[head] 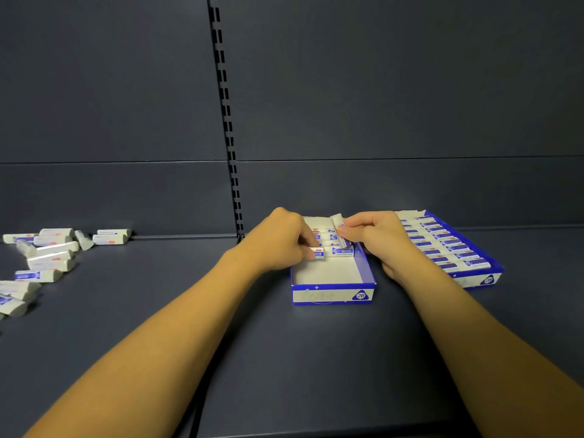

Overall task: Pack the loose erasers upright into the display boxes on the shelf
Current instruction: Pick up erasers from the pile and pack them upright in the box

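A blue-and-white display box (331, 295) marked 2B stands open on the shelf in the middle. Its back part holds rows of upright erasers (343, 251); its front part is bare. My left hand (281, 238) pinches an eraser (317, 252) at the left end of the front row inside the box. My right hand (379, 237) holds another eraser (337, 222) tilted above the box's back right part. A second display box (474, 275) to the right is filled with upright erasers.
Several loose erasers (50, 257) lie scattered at the far left of the dark shelf (221, 311). A slotted upright (227, 121) runs down the back panel just left of the boxes.
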Tool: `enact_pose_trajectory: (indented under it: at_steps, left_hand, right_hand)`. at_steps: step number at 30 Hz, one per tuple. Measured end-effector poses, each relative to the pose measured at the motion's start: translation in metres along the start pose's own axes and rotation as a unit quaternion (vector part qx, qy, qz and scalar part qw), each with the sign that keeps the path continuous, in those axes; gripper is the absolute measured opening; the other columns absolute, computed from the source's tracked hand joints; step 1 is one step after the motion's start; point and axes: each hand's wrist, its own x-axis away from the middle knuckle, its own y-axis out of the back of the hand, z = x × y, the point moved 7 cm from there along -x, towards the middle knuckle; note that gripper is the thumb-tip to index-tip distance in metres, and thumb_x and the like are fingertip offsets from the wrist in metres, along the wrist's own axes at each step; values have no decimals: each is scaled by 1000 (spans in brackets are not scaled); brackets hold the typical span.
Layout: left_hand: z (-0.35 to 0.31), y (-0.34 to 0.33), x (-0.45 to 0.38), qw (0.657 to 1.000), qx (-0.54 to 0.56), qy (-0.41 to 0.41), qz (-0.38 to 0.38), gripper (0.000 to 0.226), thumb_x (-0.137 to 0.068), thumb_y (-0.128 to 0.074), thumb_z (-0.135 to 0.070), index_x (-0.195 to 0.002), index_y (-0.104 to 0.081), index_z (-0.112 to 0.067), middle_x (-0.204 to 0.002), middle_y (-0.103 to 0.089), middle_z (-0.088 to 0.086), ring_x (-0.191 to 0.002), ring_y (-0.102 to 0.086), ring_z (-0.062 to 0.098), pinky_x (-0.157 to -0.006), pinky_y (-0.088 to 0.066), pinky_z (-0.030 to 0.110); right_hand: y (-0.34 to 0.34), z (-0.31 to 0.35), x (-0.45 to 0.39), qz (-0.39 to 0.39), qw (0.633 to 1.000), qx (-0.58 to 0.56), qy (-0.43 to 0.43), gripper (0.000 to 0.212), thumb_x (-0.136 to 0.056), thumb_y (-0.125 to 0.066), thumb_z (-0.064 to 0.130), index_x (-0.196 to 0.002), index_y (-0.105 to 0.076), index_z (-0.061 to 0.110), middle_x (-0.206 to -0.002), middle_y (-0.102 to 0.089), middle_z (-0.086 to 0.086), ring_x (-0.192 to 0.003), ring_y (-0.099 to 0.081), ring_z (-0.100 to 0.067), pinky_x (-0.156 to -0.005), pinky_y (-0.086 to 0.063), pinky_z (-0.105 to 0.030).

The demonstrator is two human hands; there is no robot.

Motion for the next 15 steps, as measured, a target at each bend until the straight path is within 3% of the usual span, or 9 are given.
enact_pose_trajectory:
  at_steps: [5,15]
  left_hand:
    - [1,1,1,1000,-3,18,-24,19,-88,-77,-27,-106,-79,-22,-103,-76,-4,-89,-67,10,-85,-59,35]
    - [-4,0,2,999,-29,33,-17,23,-85,-79,-29,-107,-79,-21,-108,-72,-2,-97,-63,13,-83,-54,28]
  right_hand:
    - [1,-3,0,-2,1000,6,-13,12,-85,-78,20,-93,-70,16,-97,-73,-1,-84,-71,-14,-52,-48,-15]
    - [1,-2,0,-6,999,43,-3,11,-85,-79,21,-91,-70,19,-89,-71,5,-80,-67,-10,-55,-47,-16]
